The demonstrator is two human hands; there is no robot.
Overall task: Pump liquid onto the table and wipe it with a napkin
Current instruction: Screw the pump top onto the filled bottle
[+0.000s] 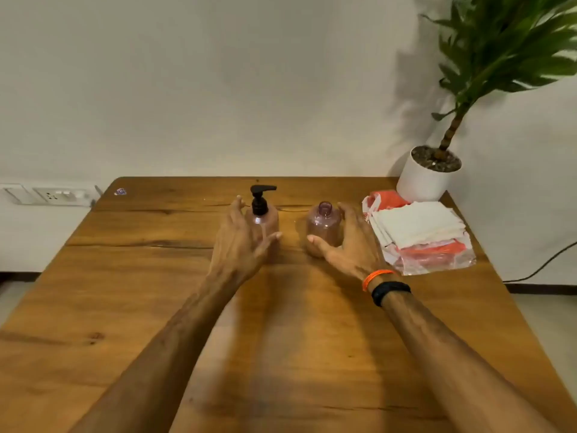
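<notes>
Two pink see-through bottles stand at the far middle of the wooden table (131,307). The left bottle (268,218) carries a black pump head (260,198). The right bottle (323,225) has no cap and an open neck. My left hand (242,242) curves around the pump bottle's left side with fingers apart, thumb just in front of it. My right hand (346,245) cups the open bottle from the right, thumb near its base. Neither hand clearly grips. A stack of white napkins (418,225) lies to the right on a plastic wrapper (437,260).
A white pot with a green plant (427,176) stands at the table's far right corner behind the napkins. A small sticker (120,191) marks the far left corner. A wall socket (59,195) is left of the table, and a black cable (543,264) hangs at the right.
</notes>
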